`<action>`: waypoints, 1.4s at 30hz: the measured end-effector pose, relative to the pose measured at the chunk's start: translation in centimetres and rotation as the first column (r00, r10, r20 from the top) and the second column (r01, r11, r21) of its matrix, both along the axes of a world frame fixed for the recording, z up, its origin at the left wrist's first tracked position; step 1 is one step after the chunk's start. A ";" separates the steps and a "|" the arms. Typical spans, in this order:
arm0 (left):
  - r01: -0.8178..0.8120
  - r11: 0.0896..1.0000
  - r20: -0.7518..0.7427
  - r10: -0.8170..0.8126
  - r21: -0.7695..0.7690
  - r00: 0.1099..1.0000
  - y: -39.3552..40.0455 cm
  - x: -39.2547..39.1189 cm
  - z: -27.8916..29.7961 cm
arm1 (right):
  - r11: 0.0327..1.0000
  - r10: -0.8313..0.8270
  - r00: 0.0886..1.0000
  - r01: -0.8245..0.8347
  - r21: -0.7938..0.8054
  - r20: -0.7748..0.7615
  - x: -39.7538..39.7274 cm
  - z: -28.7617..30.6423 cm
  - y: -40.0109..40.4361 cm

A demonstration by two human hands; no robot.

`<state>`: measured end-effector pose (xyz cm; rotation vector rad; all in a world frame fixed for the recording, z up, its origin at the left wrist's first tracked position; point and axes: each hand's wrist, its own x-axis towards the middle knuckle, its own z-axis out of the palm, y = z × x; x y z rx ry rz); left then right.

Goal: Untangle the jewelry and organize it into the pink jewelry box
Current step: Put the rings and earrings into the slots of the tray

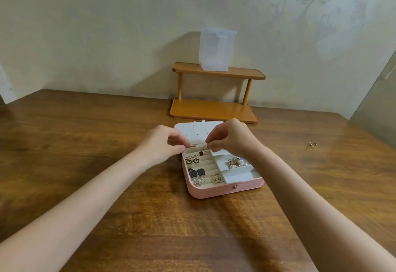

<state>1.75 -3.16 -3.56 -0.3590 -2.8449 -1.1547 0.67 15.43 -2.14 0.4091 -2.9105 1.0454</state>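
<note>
The pink jewelry box (216, 192) lies open on the wooden table, its white lid (192, 131) folded back. Several earrings sit in the ribbed slots on the left (198, 172). A tangle of gold and pearl pieces (235, 162) fills a right compartment. Above the box's back edge, my right hand (230, 136) pinches a small gold ring-shaped piece (205, 148). My left hand (165, 143) is beside it with fingers curled at the box's rear left corner; what it holds is hidden.
A small gold earring (311, 145) lies alone on the table (85, 164) at the right. Behind the box stands a two-tier wooden shelf (214, 109) with a translucent plastic container (216, 50) on top, against the wall.
</note>
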 end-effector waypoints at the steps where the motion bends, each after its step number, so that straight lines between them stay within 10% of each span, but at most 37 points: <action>1: 0.011 1.000 0.004 -0.011 -0.008 1.000 0.0 -0.1 -0.1 | 1.000 0.003 1.000 -0.003 0.015 -0.002 -0.1 -0.1 0.0; 22: 0.047 0.997 0.021 -0.046 -0.057 0.999 0.3 -0.7 -0.2 | 0.928 0.160 0.987 -0.153 0.340 0.009 0.1 -0.1 -1.4; 29: 0.116 0.993 -0.069 -0.118 -0.026 0.991 3.6 -1.7 1.4 | 0.997 -0.076 0.995 0.078 0.029 -0.061 -0.3 -0.2 2.4; 35: 0.255 0.965 -0.014 -0.257 -0.065 0.966 9.6 -3.2 1.9 | 0.814 -0.514 0.853 0.517 0.265 -0.086 -1.7 -2.2 11.3; 42: 0.326 0.939 -0.013 -0.330 -0.113 0.944 13.1 -3.7 2.0 | 0.686 -0.661 0.750 0.586 0.431 0.032 -2.3 -4.4 17.5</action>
